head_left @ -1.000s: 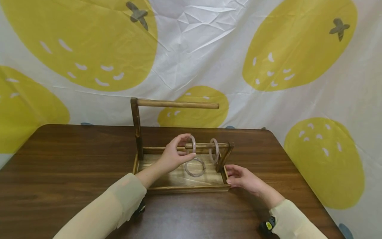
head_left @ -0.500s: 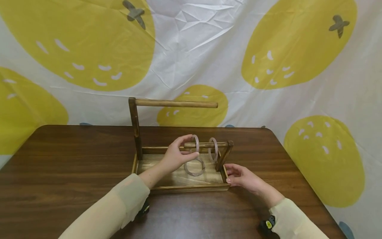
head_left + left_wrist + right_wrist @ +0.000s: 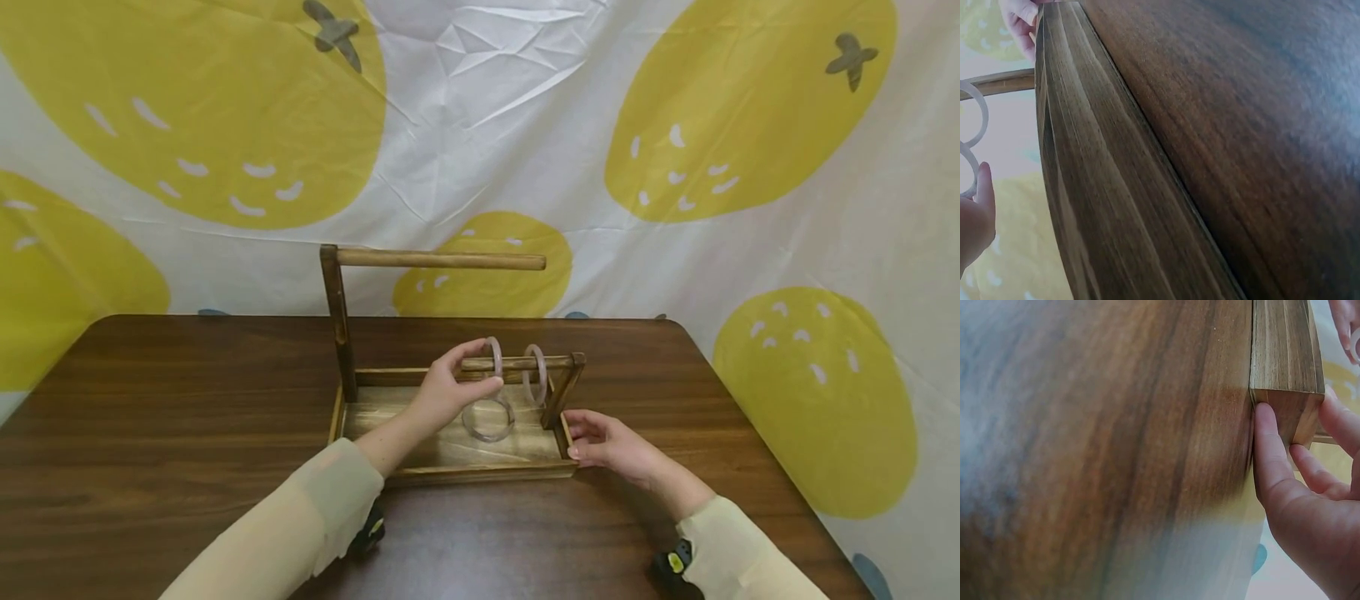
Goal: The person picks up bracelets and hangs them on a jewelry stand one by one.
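A dark wooden jewelry stand (image 3: 480, 475) has a shallow tray, a low rod (image 3: 513, 364) and a taller rod above. My left hand (image 3: 442, 387) pinches a pale translucent bangle (image 3: 497, 357) between thumb and fingers, and the low rod passes through it near its free end. Farther right, a second bangle (image 3: 542, 379) hangs on the same rod. Inside the tray lies a third bangle (image 3: 489, 439). My right hand (image 3: 622, 450) holds the tray's right end; in the right wrist view its fingertips (image 3: 1266, 415) touch the end wall (image 3: 1282, 415).
The stand's tall upright (image 3: 337, 317) rises at the left, with the upper rod (image 3: 442, 260) reaching right from it above my left hand. A brown table (image 3: 187, 392) lies underneath. A white curtain (image 3: 495, 125) with yellow fruit prints hangs behind.
My left hand has moved slightly right, bringing its bangle farther along the low rod toward the hanging one. My right hand stays at the tray's end.
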Demonstrator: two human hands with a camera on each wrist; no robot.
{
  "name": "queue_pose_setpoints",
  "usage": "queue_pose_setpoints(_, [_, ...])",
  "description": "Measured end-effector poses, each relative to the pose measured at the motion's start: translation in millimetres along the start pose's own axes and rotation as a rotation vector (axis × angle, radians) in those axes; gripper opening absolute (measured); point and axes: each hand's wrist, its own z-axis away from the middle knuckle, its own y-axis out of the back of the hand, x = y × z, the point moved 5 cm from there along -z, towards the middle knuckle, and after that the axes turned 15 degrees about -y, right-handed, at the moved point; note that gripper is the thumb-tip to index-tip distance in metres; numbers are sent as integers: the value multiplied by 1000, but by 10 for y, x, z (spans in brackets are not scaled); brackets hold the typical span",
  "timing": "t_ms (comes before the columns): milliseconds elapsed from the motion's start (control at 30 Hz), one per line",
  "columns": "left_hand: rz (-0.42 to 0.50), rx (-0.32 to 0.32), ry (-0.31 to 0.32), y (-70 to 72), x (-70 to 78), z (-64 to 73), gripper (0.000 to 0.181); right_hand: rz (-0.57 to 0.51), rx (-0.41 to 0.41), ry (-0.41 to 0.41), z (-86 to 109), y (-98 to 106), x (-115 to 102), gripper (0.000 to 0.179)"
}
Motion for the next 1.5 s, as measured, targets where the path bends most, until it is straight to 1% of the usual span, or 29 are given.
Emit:
queue_pose_setpoints(267, [46, 5, 39, -38, -67, 6, 58, 8, 6, -6, -6, 3, 16, 71])
queue_pose_setpoints(333, [54, 10, 41, -45, -73, 6, 58, 12, 6, -4, 0, -2, 9, 70])
queue_pose_setpoints(633, [132, 22, 89, -106, -102, 5, 58, 1, -7, -2, 6, -8, -10, 69])
queue_pose_setpoints(767, [149, 28, 100, -140, -111, -4, 57, -1, 1, -16, 0, 6, 5, 70])
queue_pose_setpoints(900, [143, 23, 103, -180, -110, -13, 57, 10, 3, -16, -6, 15, 13, 70])
queue_pose_setpoints(1067, [137, 14, 89, -222, -96, -31, 55, 20, 0, -4, -8, 11, 0, 68])
queue_pose_setpoints(1367, [141, 13, 86, -260, -88, -39, 55, 13, 4, -8, 17, 10, -17, 68])
queue_pose_setpoints(1433, [150, 8, 78, -254, -92, -44, 58, 12, 7, -14, 11, 13, -9, 68])
queue_pose_setpoints(1500, [155, -18, 72, -241, -85, -44, 65, 13, 6, -12, 12, 8, -16, 69])
